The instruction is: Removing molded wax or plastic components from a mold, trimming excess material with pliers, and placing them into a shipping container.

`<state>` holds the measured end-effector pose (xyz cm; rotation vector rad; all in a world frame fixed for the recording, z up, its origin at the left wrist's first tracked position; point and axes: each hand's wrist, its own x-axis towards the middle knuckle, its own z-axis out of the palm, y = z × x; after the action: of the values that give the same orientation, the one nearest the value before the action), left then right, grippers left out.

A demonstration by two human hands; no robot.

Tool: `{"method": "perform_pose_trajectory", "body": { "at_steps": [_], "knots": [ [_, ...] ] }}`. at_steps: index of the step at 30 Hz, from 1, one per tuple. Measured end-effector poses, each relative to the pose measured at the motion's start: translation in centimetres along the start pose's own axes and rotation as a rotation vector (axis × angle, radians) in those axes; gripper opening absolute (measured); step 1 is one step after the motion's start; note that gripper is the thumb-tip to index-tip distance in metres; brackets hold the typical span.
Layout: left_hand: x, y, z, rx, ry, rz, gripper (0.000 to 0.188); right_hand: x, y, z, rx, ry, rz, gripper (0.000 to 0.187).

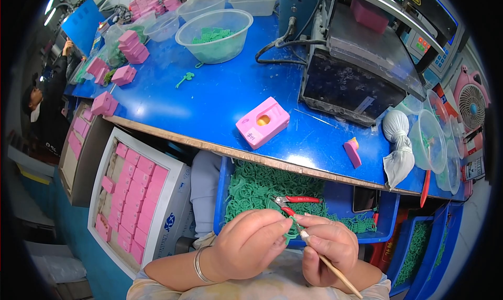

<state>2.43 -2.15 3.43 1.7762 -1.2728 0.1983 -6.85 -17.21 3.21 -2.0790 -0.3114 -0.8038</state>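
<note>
Over the blue bin [385,232], my left hand [246,245] has its fingers closed on a small green wax piece [291,236], mostly hidden between the fingertips. My right hand [330,242] grips a wooden-handled tool [341,276] like a pen, its white-wrapped neck and thin tip meeting the green piece. Just beyond the fingertips, red-handled cutters [303,199] rest on a heap of green wax pieces [262,182] that fills much of the bin. A second red handle shows partly behind my fingers.
Above the bin runs the blue table's wooden edge [188,142]. On the table stand a pink mould block [263,123], a smaller pink piece [352,153], a tied white cloth bag [396,143], a black machine [356,82] and plastic bowls [215,43]. A white box [173,195] of pink blocks sits left.
</note>
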Motion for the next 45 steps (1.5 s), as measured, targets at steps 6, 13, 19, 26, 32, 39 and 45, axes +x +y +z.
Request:
{"method": "perform_pose_trajectory", "body": {
  "at_steps": [6, 13, 19, 26, 32, 39, 45],
  "knots": [
    [-0.06, -0.03, -0.02, -0.001, -0.001, 0.005, 0.036, 0.01, -0.05, -0.05, -0.001, -0.007, 0.007, 0.025],
    [-0.07, 0.00, -0.01, 0.003, 0.000, 0.006, 0.037, 0.02, -0.01, -0.09, -0.003, -0.014, -0.004, 0.024],
    [-0.05, -0.04, -0.06, 0.004, -0.005, 0.011, 0.037, -0.09, 0.05, -0.07, 0.010, -0.010, 0.001, 0.025],
    [-0.11, -0.04, -0.10, 0.002, 0.004, 0.012, 0.037, 0.10, 0.05, -0.29, 0.035, -0.037, -0.008, 0.025],
    [-0.13, 0.00, -0.10, -0.019, 0.003, 0.023, 0.038, -0.08, 0.04, 0.02, 0.088, 0.015, 0.001, 0.027],
    [-0.11, 0.00, -0.11, -0.014, -0.011, 0.050, 0.039, -0.13, -0.09, 0.09, 0.080, 0.030, 0.004, 0.025],
    [0.02, 0.00, -0.19, 0.002, -0.004, 0.069, 0.038, 0.03, -0.32, 0.06, 0.096, 0.024, 0.053, 0.024]
  ]
}}
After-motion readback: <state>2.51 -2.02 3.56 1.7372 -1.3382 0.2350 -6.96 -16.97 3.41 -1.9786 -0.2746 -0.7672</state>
